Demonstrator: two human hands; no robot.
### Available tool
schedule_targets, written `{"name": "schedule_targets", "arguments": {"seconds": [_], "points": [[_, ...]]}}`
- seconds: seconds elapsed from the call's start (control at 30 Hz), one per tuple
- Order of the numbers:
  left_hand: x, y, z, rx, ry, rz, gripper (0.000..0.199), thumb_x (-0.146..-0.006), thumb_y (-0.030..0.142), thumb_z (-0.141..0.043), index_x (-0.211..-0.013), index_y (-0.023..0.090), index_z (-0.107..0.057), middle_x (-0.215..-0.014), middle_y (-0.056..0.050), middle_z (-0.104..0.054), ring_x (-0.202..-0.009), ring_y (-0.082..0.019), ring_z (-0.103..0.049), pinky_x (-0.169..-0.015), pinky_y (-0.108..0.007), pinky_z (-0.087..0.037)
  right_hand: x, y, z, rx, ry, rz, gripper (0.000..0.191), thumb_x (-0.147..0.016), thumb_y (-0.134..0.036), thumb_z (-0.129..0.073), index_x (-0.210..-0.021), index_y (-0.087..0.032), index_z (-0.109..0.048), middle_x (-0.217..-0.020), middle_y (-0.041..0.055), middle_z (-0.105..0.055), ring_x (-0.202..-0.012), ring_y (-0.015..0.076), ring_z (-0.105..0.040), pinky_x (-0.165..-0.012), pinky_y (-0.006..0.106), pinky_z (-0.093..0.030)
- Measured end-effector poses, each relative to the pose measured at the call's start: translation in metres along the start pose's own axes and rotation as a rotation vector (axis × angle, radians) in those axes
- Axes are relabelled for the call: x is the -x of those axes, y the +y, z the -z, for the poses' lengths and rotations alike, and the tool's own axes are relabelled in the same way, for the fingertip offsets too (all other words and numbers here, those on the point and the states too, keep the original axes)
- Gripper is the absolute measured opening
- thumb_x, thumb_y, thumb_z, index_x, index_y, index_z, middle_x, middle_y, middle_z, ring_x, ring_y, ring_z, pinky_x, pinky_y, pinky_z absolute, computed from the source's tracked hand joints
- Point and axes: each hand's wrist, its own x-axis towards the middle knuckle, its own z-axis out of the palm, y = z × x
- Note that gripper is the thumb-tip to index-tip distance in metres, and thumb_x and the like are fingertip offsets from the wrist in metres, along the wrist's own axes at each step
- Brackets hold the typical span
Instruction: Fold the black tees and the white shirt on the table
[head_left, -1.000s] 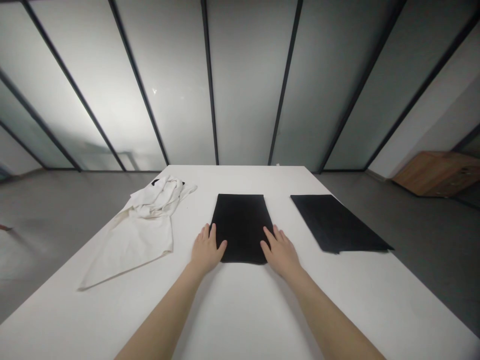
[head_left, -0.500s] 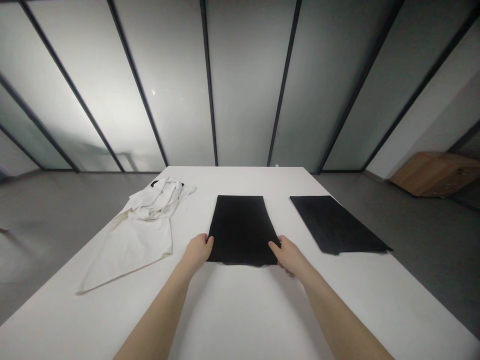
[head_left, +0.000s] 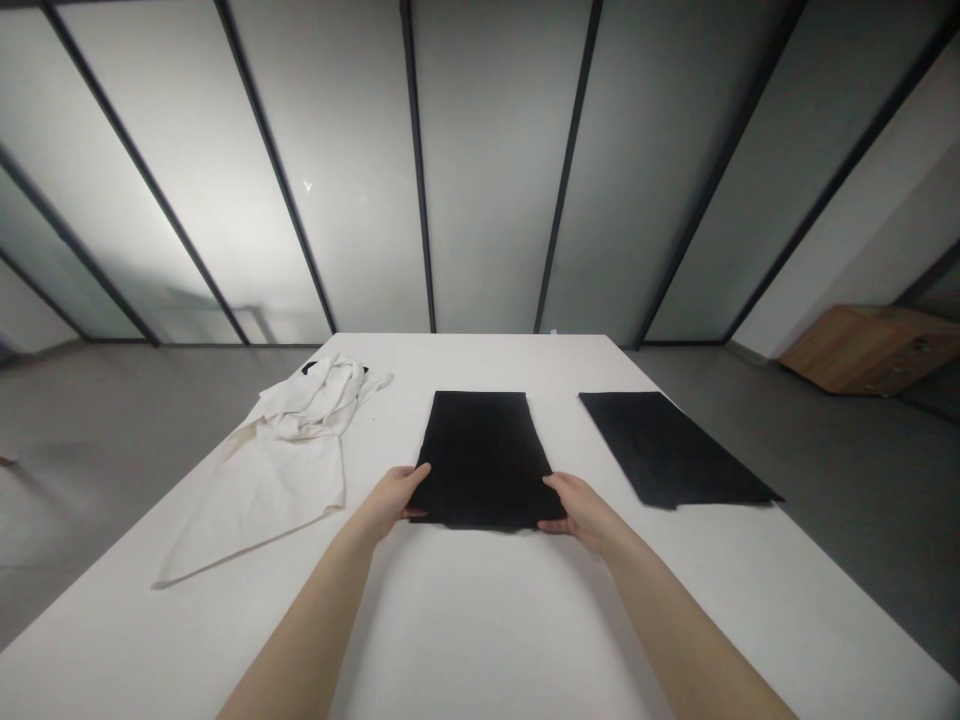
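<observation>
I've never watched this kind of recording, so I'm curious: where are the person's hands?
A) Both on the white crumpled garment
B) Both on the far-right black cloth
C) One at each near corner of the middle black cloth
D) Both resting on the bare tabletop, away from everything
C. The left hand and right hand are at opposite near corners of the middle black cloth.

This looks like a modern office or studio: a frosted glass wall (head_left: 487, 170) with black metal frames spans the upper frame, above a grey floor (head_left: 97, 430), a white table (head_left: 480, 620) and a low wooden cabinet (head_left: 862, 350) at right.
</observation>
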Motion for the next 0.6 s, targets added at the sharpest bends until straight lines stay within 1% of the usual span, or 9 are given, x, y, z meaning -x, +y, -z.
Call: {"name": "schedule_targets", "arguments": {"seconds": [0.13, 0.2, 0.27, 0.3, 0.37, 0.43, 0.47, 0.5, 0.6], "points": [[0.0, -0.004, -0.001, -0.123, -0.043, 0.021, 0.038, -0.088, 0.049, -0.079, -0.096, 0.015, -0.065, -0.084, -0.009, -0.076, -0.066, -0.017, -0.072, -0.054, -0.024, -0.059, 0.001, 0.0, -0.003, 0.191, 0.021, 0.009, 0.019, -0.105, -0.034, -0.054, -0.111, -0.018, -0.061, -0.096, 0.0109, -0.076, -0.066, 0.0167, -0.071, -0.045, 0.023, -0.051], [0.0, -0.003, -0.001, -0.22, -0.077, 0.05, 0.041, -0.094, 0.057, -0.069, -0.094, 0.016, -0.062, -0.076, -0.007, -0.074, -0.055, -0.014, -0.067, -0.049, -0.022, -0.051, 0.0, 0.0, -0.002, 0.329, -0.012, -0.063, 0.023, -0.107, -0.036, -0.049, -0.106, -0.017, -0.062, -0.091, 0.0105, -0.077, -0.054, 0.0137, -0.066, -0.039, 0.021, -0.039], [0.002, 0.0, 0.0, -0.428, -0.064, 0.053, 0.051, -0.101, 0.064, -0.052, -0.087, 0.017, -0.062, -0.07, -0.009, -0.073, -0.051, -0.016, -0.065, -0.047, -0.024, -0.046, 0.0, -0.003, 0.001, 0.53, -0.023, -0.124, 0.038, -0.109, -0.045, -0.041, -0.099, -0.017, -0.064, -0.089, 0.0125, -0.077, -0.049, 0.0137, -0.062, -0.039, 0.023, -0.034], [0.004, 0.003, 0.001, -0.576, -0.021, 0.019, 0.056, -0.103, 0.065, -0.043, -0.083, 0.017, -0.062, -0.069, -0.01, -0.072, -0.053, -0.018, -0.066, -0.05, -0.026, -0.046, 0.001, -0.004, 0.003, 0.66, -0.003, -0.108, 0.044, -0.109, -0.049, -0.038, -0.095, -0.017, -0.065, -0.088, 0.0141, -0.077, -0.049, 0.0153, -0.062, -0.041, 0.025, -0.035], [0.008, 0.008, 0.001, -0.892, 0.143, -0.107, 0.061, -0.106, 0.062, -0.034, -0.079, 0.017, -0.065, -0.075, -0.016, -0.075, -0.069, -0.025, -0.074, -0.061, -0.032, -0.051, 0.003, -0.007, 0.007, 0.937, 0.108, 0.028, 0.049, -0.108, -0.053, -0.039, -0.093, -0.016, -0.068, -0.091, 0.0172, -0.078, -0.063, 0.0215, -0.07, -0.052, 0.029, -0.043], [0.012, 0.01, -0.002, -1.128, 0.314, -0.208, 0.057, -0.107, 0.057, -0.035, -0.085, 0.016, -0.068, -0.09, -0.02, -0.078, -0.09, -0.032, -0.077, -0.075, -0.037, -0.053, 0.006, -0.008, 0.009, 1.146, 0.237, 0.187, 0.043, -0.106, -0.052, -0.047, -0.098, -0.016, -0.069, -0.099, 0.0186, -0.078, -0.085, 0.0282, -0.076, -0.067, 0.033, -0.049], [0.013, 0.01, -0.004, -1.202, 0.355, -0.218, 0.054, -0.107, 0.056, -0.037, -0.091, 0.016, -0.069, -0.097, -0.021, -0.078, -0.097, -0.034, -0.076, -0.08, -0.039, -0.053, 0.007, -0.007, 0.009, 1.211, 0.276, 0.224, 0.04, -0.105, -0.052, -0.051, -0.101, -0.016, -0.069, -0.102, 0.0189, -0.078, -0.093, 0.0303, -0.076, -0.073, 0.034, -0.049], [0.015, 0.009, -0.007, -1.249, 0.365, -0.208, 0.052, -0.107, 0.055, -0.039, -0.096, 0.015, -0.07, -0.102, -0.022, -0.078, -0.102, -0.035, -0.075, -0.083, -0.04, -0.053, 0.008, -0.006, 0.007, 1.247, 0.286, 0.235, 0.039, -0.104, -0.052, -0.053, -0.103, -0.016, -0.069, -0.104, 0.0189, -0.078, -0.098, 0.0316, -0.075, -0.076, 0.035, -0.05], [0.015, 0.004, -0.016, -1.261, 0.286, -0.212, 0.041, -0.105, 0.048, -0.046, -0.105, 0.013, -0.069, -0.111, -0.023, -0.076, -0.108, -0.035, -0.074, -0.089, -0.04, -0.053, 0.008, -0.001, 0.0, 1.226, 0.244, 0.289, 0.033, -0.102, -0.047, -0.058, -0.102, -0.016, -0.067, -0.107, 0.0189, -0.077, -0.102, 0.0324, -0.074, -0.081, 0.035, -0.051]]}}
